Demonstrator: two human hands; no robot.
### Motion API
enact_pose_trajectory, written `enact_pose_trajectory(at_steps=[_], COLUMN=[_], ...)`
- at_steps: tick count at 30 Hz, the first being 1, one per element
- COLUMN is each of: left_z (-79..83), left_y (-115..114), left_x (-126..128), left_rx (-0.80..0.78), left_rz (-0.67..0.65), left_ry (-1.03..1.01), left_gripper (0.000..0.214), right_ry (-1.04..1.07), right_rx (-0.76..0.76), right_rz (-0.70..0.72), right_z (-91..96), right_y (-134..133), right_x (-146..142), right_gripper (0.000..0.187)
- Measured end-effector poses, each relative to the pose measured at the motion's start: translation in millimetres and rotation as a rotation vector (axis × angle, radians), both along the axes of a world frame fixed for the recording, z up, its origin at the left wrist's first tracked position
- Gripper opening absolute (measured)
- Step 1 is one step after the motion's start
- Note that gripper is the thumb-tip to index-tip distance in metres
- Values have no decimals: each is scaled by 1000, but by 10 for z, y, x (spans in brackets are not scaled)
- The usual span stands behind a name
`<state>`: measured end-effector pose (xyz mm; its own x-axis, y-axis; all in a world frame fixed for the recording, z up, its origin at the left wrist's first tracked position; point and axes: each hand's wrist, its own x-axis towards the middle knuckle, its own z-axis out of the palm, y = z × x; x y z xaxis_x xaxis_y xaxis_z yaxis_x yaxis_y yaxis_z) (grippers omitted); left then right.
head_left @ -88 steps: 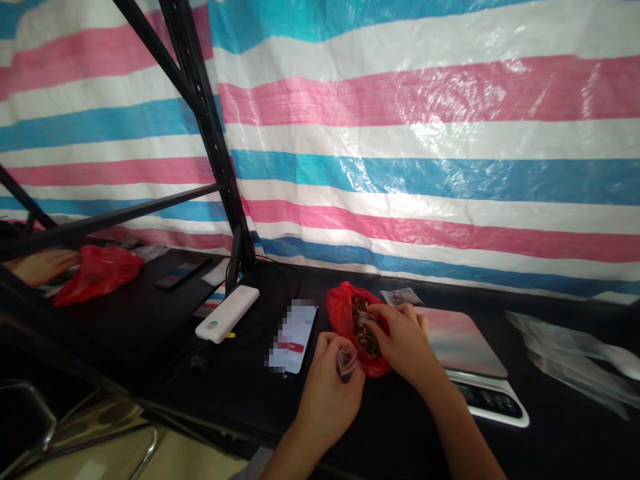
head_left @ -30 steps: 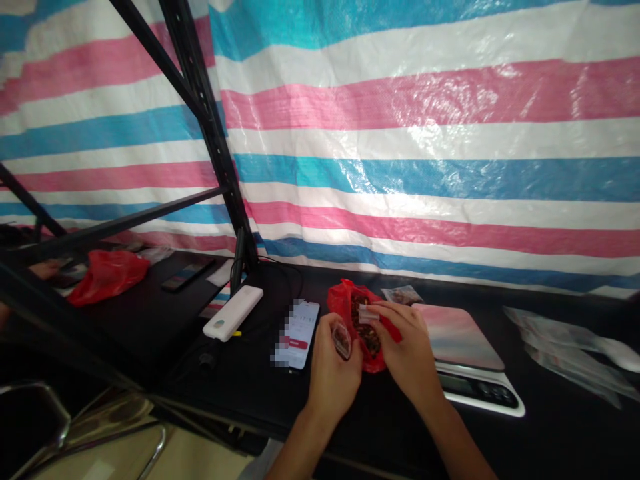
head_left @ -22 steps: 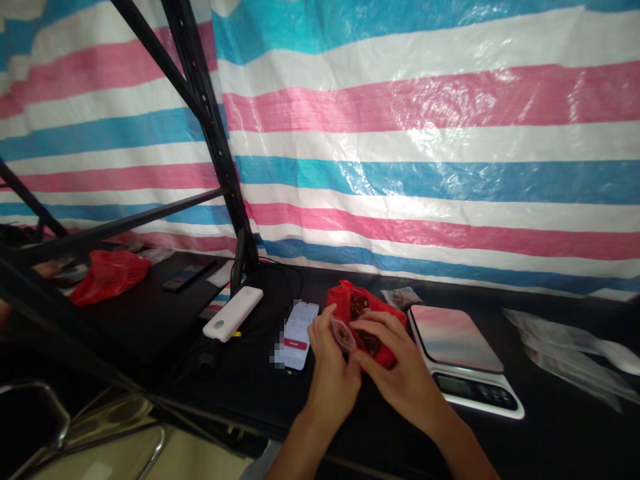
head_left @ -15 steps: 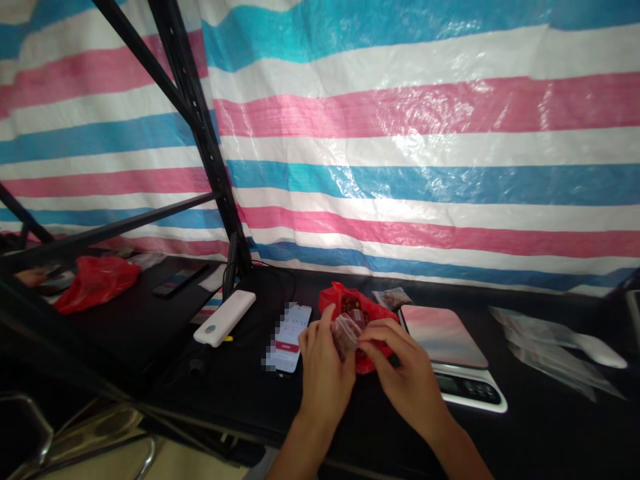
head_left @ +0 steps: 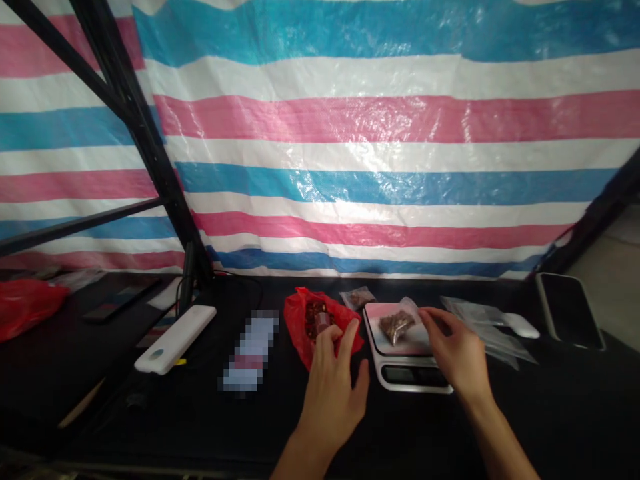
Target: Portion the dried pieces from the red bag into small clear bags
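My right hand (head_left: 463, 363) pinches the upper edge of a small clear zip bag (head_left: 397, 325) partly filled with brown bits. That bag is over the plate of a white kitchen scale (head_left: 390, 385); whether its full weight rests there I cannot tell. My left hand (head_left: 334, 390) has its fingers apart at the near side of an open red plastic bag (head_left: 296, 320). Dark reddish-brown dried pieces (head_left: 313, 312) fill the red bag, and a small clear object (head_left: 324, 321), perhaps a scoop, sits among them by my fingertips.
Behind the scale lies another small filled bag (head_left: 358, 297). Flat clear bags (head_left: 493, 337) and a white mouse-like object (head_left: 520, 325) are to the right, near a dark-screened device (head_left: 571, 310). A white power bank (head_left: 176, 340) and a lit phone (head_left: 253, 350) lie left.
My right hand has carried the zip bag rightward from the red bag to the scale. My left hand has let go of it and opened. The view has turned right.
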<state>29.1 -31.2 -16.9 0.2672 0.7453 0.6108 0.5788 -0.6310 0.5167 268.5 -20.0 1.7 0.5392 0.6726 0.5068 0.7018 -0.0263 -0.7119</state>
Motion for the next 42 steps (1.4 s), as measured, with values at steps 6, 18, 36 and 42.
enact_pose_trajectory(at_steps=[6, 18, 36, 42], left_z=[21, 99, 156, 156], left_y=[-10, -64, -96, -92], left_x=[10, 121, 125, 29], left_rx=[9, 101, 128, 171], left_rz=[-32, -77, -60, -23], left_ry=[4, -108, -173, -171], left_gripper=[49, 32, 29, 28], right_ry=[-111, -47, 60, -202], right_rx=[-20, 33, -13, -190], right_rz=[161, -71, -36, -46], right_z=[-152, -216, -93, -141], right_y=[35, -118, -27, 13], right_x=[169, 416, 220, 77], right_gripper=[54, 58, 56, 48])
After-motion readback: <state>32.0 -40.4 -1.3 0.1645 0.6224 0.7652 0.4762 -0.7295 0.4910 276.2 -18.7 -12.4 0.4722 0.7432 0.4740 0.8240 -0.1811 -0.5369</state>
